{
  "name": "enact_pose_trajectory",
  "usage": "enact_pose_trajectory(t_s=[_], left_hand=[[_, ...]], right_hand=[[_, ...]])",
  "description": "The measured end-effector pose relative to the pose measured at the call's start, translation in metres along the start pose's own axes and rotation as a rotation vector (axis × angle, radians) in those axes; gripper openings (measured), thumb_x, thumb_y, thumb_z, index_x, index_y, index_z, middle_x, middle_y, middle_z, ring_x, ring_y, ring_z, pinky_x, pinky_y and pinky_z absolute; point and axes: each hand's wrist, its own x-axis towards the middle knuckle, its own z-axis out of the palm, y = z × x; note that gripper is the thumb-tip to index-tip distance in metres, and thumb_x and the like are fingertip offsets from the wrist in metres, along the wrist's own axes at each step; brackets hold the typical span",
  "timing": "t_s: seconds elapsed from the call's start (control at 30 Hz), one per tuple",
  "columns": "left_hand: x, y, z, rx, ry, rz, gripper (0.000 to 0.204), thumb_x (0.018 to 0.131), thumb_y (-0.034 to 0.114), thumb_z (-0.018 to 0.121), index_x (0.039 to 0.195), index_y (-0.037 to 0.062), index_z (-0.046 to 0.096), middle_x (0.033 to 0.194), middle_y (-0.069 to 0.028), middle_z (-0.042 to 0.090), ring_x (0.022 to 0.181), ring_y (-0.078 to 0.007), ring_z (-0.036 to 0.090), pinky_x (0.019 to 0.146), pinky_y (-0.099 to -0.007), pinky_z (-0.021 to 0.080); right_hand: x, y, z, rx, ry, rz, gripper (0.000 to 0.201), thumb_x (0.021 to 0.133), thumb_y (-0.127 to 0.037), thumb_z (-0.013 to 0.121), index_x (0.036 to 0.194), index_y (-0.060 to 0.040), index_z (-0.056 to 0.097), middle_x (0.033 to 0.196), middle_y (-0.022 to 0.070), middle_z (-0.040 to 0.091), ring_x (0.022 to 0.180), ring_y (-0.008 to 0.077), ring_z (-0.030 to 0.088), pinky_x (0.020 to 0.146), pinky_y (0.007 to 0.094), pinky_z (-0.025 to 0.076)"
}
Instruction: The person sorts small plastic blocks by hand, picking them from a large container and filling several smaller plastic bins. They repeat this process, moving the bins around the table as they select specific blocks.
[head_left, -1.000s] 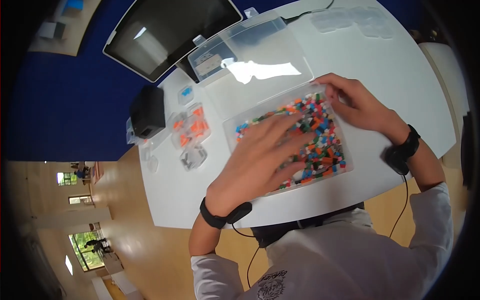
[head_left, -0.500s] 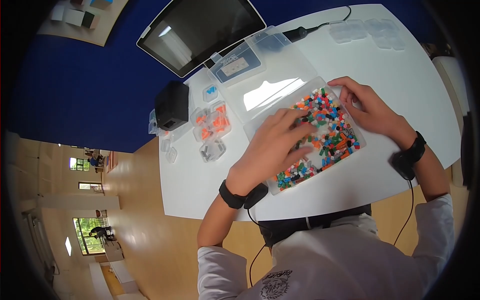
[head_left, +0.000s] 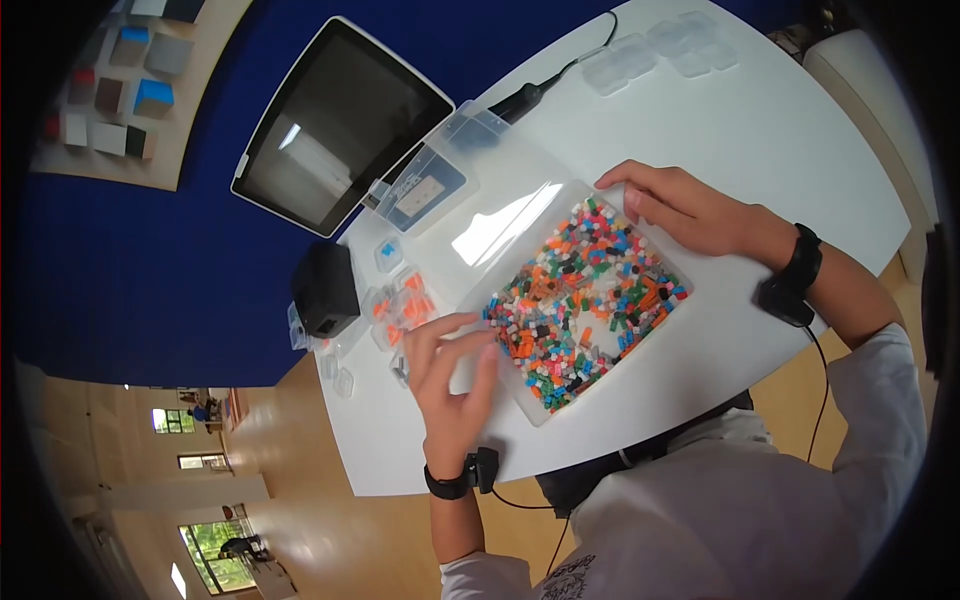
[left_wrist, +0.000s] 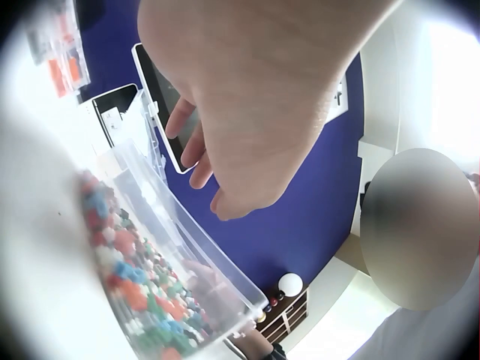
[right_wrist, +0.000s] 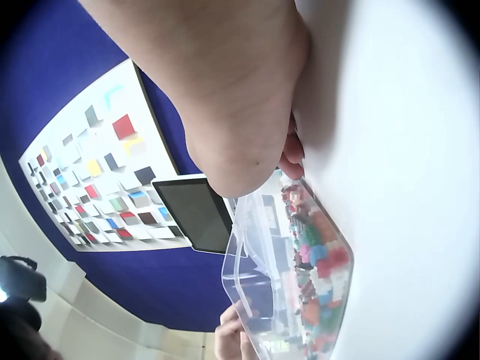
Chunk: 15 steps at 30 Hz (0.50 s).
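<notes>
A clear plastic box (head_left: 530, 392) full of small multicoloured pieces (head_left: 600, 300) stands on the white table, its clear lid (head_left: 520, 185) folded back. The left hand (head_left: 450, 385) hovers at the box's left side, thumb and fingers apart, nothing held. In the left wrist view, the left hand (left_wrist: 240, 135) is above the box (left_wrist: 217, 247). The right hand (head_left: 690, 210) lies beside the far right corner, fingers loosely bent, the foremost fingertip at the rim. Its fingers are mostly hidden behind the palm (right_wrist: 240, 142) in the right wrist view.
Small clear containers with orange pieces (head_left: 410, 300), one with blue pieces (head_left: 388, 254) and a black box (head_left: 325, 290) are at the left. Behind stand a dark screen (head_left: 345, 125) and a black cabled device (head_left: 520, 102). Clear containers (head_left: 620, 65) lie at the far right.
The left hand has moved left, from over the pieces to the box's left side, uncovering them. The right hand has stayed by the far right corner. The head view has shifted.
</notes>
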Motion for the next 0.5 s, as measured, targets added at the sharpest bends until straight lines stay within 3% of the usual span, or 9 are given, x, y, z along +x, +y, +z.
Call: enact_pose_trajectory(t_s=[0.03, 0.07, 0.1, 0.17, 0.2, 0.27, 0.3, 0.37, 0.5], left_hand=[[0.001, -0.006, 0.001, 0.055, 0.081, -0.064, 0.008, 0.098, 0.001, 0.083, 0.094, 0.0023, 0.077, 0.108, -0.0066, 0.075, 0.098, -0.0211, 0.064, 0.086, -0.0353, 0.05], [-0.004, -0.019, 0.004, 0.047, 0.08, -0.056, 0.008, 0.098, 0.001, 0.083, 0.094, 0.0023, 0.077, 0.108, -0.0066, 0.075, 0.098, -0.0211, 0.064, 0.086, -0.0353, 0.05], [-0.009, -0.035, 0.011, -0.05, 0.168, -0.198, 0.022, 0.101, 0.001, 0.081, 0.086, 0.0019, 0.065, 0.094, -0.0026, 0.066, 0.086, -0.0156, 0.055, 0.076, -0.0336, 0.044], [-0.008, -0.045, 0.025, -0.225, 0.392, -0.393, 0.052, 0.11, 0.002, 0.071, 0.071, 0.0064, 0.037, 0.066, 0.0058, 0.04, 0.063, -0.0039, 0.036, 0.057, -0.0313, 0.026], [-0.005, -0.049, 0.03, -0.238, 0.387, -0.384, 0.052, 0.11, 0.002, 0.071, 0.071, 0.0064, 0.037, 0.066, 0.0058, 0.04, 0.063, -0.0039, 0.036, 0.057, -0.0313, 0.026], [-0.003, -0.054, 0.043, -0.51, 0.519, -0.457, 0.056, 0.114, 0.005, 0.068, 0.069, 0.0115, 0.035, 0.062, 0.0082, 0.03, 0.057, -0.0045, 0.028, 0.054, -0.0326, 0.019], [-0.001, -0.054, 0.045, -0.523, 0.516, -0.46, 0.056, 0.114, 0.005, 0.068, 0.069, 0.0115, 0.035, 0.062, 0.0082, 0.03, 0.057, -0.0045, 0.028, 0.054, -0.0326, 0.019], [-0.002, -0.051, 0.047, -0.745, 0.563, -0.558, 0.059, 0.117, 0.007, 0.066, 0.069, 0.0144, 0.032, 0.06, 0.0079, 0.03, 0.054, -0.0047, 0.024, 0.053, -0.0314, 0.016], [-0.012, -0.045, 0.054, -0.947, 0.61, -0.664, 0.062, 0.12, 0.014, 0.068, 0.071, 0.0153, 0.03, 0.059, 0.0059, 0.03, 0.053, -0.0052, 0.022, 0.052, -0.0314, 0.016]], right_hand=[[0.0, 0.0, 0.001, 0.011, 0.029, -0.016, 0.038, 0.127, -0.027, 0.043, 0.152, -0.0022, 0.059, 0.097, 0.0117, 0.071, 0.094, 0.0244, 0.07, 0.094, 0.0422, 0.055], [0.0, 0.0, 0.001, 0.021, 0.056, -0.034, 0.038, 0.128, -0.027, 0.042, 0.147, -0.0017, 0.062, 0.097, 0.0113, 0.071, 0.093, 0.0243, 0.069, 0.094, 0.0419, 0.055], [0.001, 0.002, 0.0, 0.016, 0.064, -0.028, 0.038, 0.128, -0.027, 0.042, 0.147, -0.0017, 0.062, 0.097, 0.0113, 0.071, 0.093, 0.0243, 0.069, 0.094, 0.0419, 0.055], [0.003, 0.005, -0.003, -0.022, 0.138, -0.097, 0.033, 0.127, -0.027, 0.047, 0.118, -0.002, 0.067, 0.086, 0.0079, 0.062, 0.08, 0.021, 0.057, 0.082, 0.0397, 0.052], [0.002, 0.003, -0.006, -0.031, 0.15, -0.09, 0.033, 0.127, -0.027, 0.047, 0.118, -0.002, 0.067, 0.086, 0.0079, 0.062, 0.08, 0.021, 0.057, 0.082, 0.0397, 0.052], [0.0, -0.002, -0.007, -0.062, 0.203, 0.039, 0.04, 0.122, -0.024, 0.059, 0.09, -0.0036, 0.052, 0.075, 0.0049, 0.047, 0.072, 0.0172, 0.038, 0.068, 0.0388, 0.042], [-0.001, -0.002, -0.008, -0.071, 0.205, 0.049, 0.04, 0.122, -0.024, 0.059, 0.09, -0.0036, 0.052, 0.075, 0.0049, 0.047, 0.072, 0.0172, 0.038, 0.068, 0.0388, 0.042], [-0.002, 0.0, -0.007, -0.096, 0.269, 0.042, 0.049, 0.116, -0.02, 0.07, 0.082, -0.0044, 0.039, 0.069, 0.0038, 0.034, 0.072, 0.0155, 0.027, 0.061, 0.0395, 0.033], [-0.003, 0.007, -0.009, -0.14, 0.292, 0.082, 0.054, 0.114, -0.016, 0.073, 0.078, -0.0062, 0.034, 0.067, 0.0037, 0.028, 0.07, 0.0163, 0.026, 0.06, 0.0395, 0.033]])
